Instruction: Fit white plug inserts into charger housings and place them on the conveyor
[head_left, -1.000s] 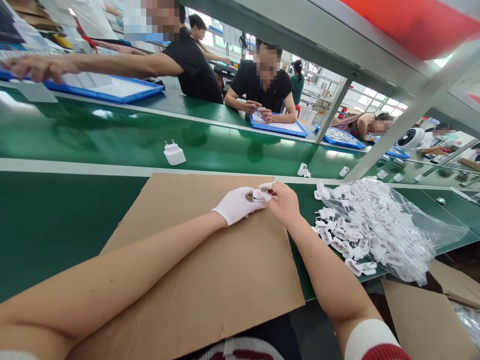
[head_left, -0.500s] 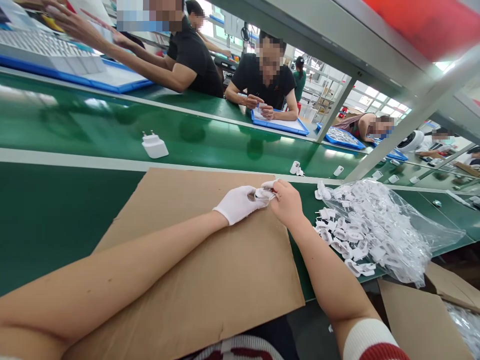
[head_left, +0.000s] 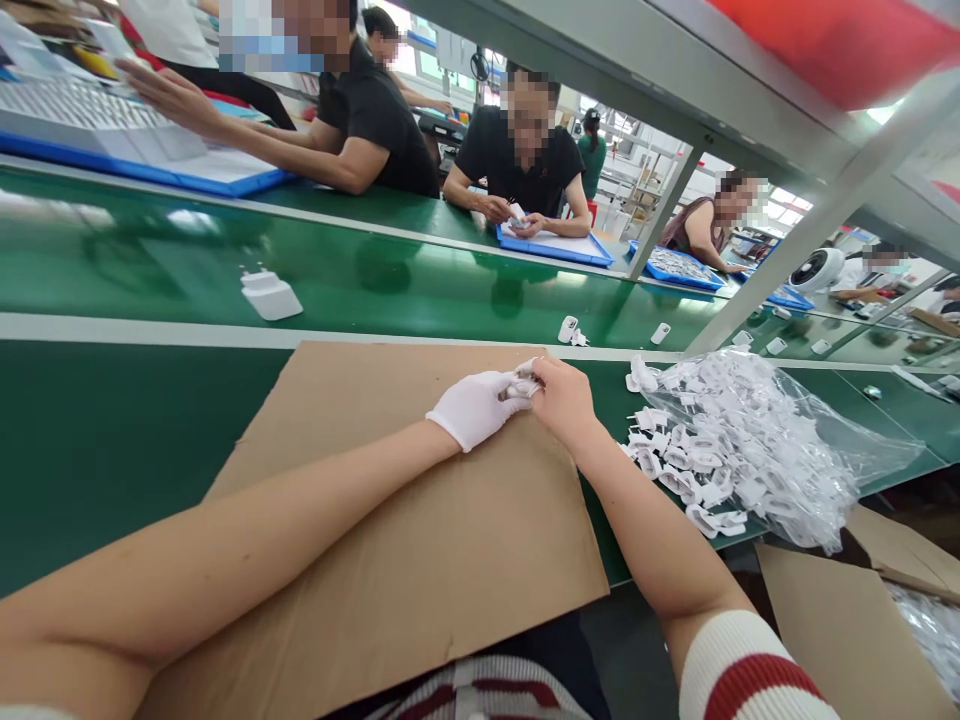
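Gripping small white part (head_left: 524, 386) between gloved left hand (head_left: 474, 408) and right hand (head_left: 562, 400), with fingers of both closed on it, above far end of cardboard (head_left: 405, 530); can't tell whether one piece or two, being mostly covered. Could slip loose if pinched off-centre or squeezed unevenly, then drop onto cardboard or skid toward belt (head_left: 427, 300). Might also sweep loose pieces (head_left: 679, 482), lying by bag (head_left: 795, 450) near right forearm (head_left: 660, 540), over edge of bench (head_left: 97, 430) if swinging that arm too wide, or mar part by forcing it while crooked.
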